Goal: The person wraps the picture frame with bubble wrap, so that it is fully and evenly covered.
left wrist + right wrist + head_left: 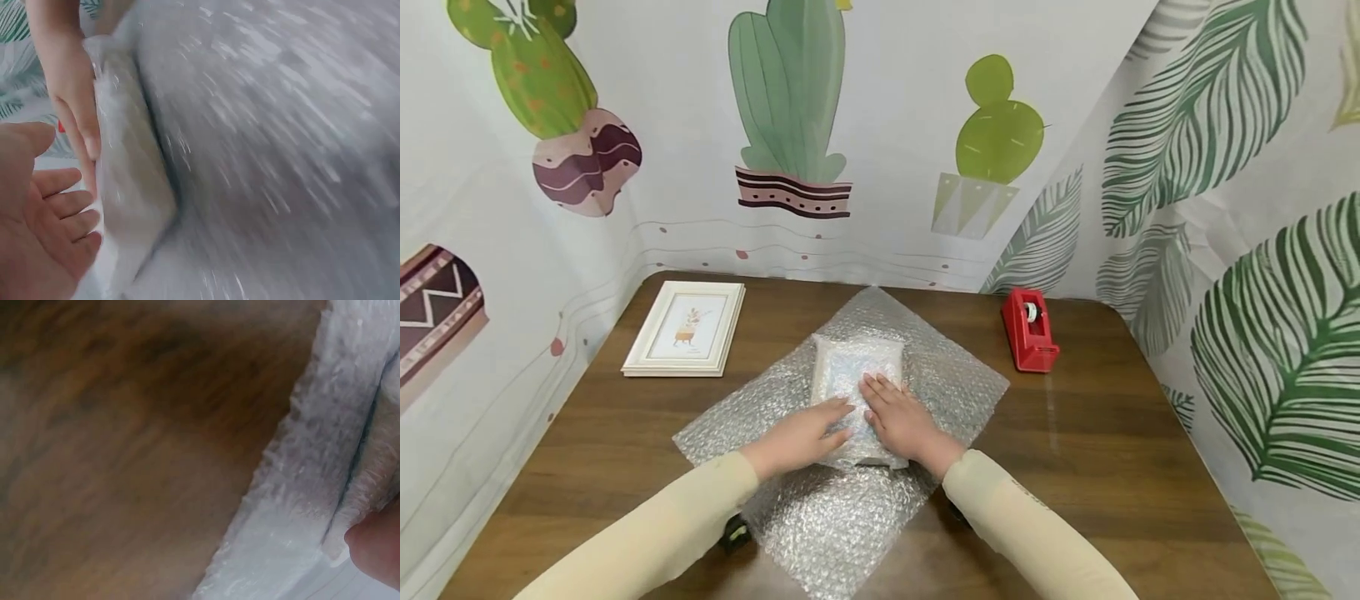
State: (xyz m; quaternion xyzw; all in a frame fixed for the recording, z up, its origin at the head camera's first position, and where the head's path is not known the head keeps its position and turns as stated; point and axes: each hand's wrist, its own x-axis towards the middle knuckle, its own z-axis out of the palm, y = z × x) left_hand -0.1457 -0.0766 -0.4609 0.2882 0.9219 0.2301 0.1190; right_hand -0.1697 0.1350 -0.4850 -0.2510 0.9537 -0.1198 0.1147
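A flat rectangular bundle (857, 350) wrapped in bubble wrap lies mid-table; something pale bluish shows faintly through its top. Beneath it spreads a larger sheet of bubble wrap (842, 533), turned cornerwise. My right hand (904, 418) rests on the bundle's upper face, fingers extended. At the bundle's left side is my left hand (801, 435), fingers loosely extended. In the left wrist view that left hand (44, 219) has its palm showing, holds nothing, and its fingertips come close to the wrapped side; contact cannot be told. Part of the right hand (378, 550) shows in the right wrist view, beside the wrap.
A white picture frame (685, 329) with a plant drawing lies at the back left of the brown wooden table (1120, 467). A red tape dispenser (1030, 332) stands at the back right. Some small dark item (735, 533) is partly hidden by the left sleeve.
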